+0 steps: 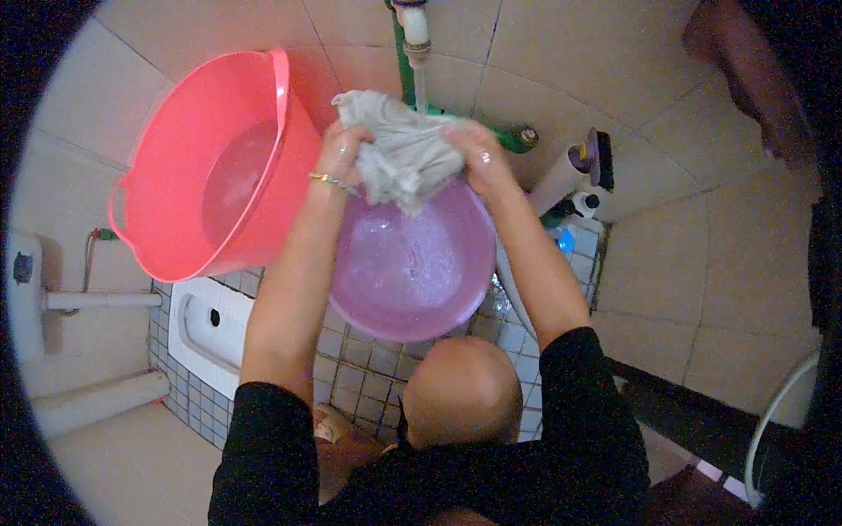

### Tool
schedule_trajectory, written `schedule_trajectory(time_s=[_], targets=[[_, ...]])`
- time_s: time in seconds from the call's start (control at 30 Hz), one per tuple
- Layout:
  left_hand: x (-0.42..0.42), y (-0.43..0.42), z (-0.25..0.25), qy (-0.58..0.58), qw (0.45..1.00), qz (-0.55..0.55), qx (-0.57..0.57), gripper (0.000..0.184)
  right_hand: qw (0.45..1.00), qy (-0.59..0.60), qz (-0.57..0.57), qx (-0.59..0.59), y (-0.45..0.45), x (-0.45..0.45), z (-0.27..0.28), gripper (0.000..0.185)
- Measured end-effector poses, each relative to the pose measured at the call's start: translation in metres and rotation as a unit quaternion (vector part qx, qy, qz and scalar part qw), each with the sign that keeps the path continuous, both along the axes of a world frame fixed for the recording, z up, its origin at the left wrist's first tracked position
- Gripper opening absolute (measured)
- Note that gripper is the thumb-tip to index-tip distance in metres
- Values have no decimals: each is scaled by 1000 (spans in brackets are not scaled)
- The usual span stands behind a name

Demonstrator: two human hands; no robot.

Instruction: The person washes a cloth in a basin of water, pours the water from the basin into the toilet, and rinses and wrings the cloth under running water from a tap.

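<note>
A wet, light grey cloth (408, 149) is stretched between my two hands under the tap (417, 44), whose thin stream of water runs down onto it. My left hand (345, 156), with a bracelet at the wrist, grips the cloth's left side. On the other side my right hand (478, 153) has its fingers closed on the cloth's edge. Below hangs no other item; the purple basin (408, 326) stands under the cloth with water in it. The cloth's lower end droops over the basin's far rim.
A large pink tub (167, 175) with some water stands at the left. Beyond it is a white squat toilet (189, 337) in the tiled floor. Right of the basin are a brush (600, 160), a white bottle (585, 204) and a green pipe (517, 138). My knee (465, 394) is close in front.
</note>
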State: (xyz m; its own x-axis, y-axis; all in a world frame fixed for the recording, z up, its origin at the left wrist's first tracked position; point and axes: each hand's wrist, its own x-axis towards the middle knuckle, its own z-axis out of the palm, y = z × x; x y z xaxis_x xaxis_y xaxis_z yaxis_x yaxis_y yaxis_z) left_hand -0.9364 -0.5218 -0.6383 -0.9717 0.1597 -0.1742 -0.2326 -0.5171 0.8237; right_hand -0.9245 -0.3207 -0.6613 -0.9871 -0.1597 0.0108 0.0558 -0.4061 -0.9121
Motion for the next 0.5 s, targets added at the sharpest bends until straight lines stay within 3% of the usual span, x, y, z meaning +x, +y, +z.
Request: schedule_trajectory(time_s=[0.07, 0.13, 0.2, 0.23, 0.33, 0.37, 0.4, 0.47, 0.5], targets=[[0, -26, 2, 44, 989, 81, -119, 30, 989, -33, -32, -142, 11, -7, 17, 21], [-6, -52, -30, 54, 961, 166, -215, 27, 976, -17, -38, -216, 13, -10, 24, 19], [-7, -57, -68, -60, 968, 230, -83, 28, 960, -25, -52, -275, 13, -10, 28, 21], [-9, -58, -90, -117, 959, 258, -15, 29, 965, -21, -40, -258, 13, -8, 30, 21], [-27, -73, -169, -178, 929, 281, -160, 24, 982, 5, 18, -190, 1, -3, 37, 26], [-25, -52, -158, -102, 884, 274, -366, 29, 996, 26, 10, -82, -4, -4, 38, 25], [-19, -17, -130, -18, 793, 252, -555, 35, 999, 49, 5, 24, -8, -4, 38, 24], [-4, 46, -62, 249, 750, 385, -478, 36, 972, 121, 27, 201, -21, 1, 41, 21], [-4, 59, -55, 243, 832, 322, -381, 36, 968, 148, -15, 201, -29, 0, 37, 20]])
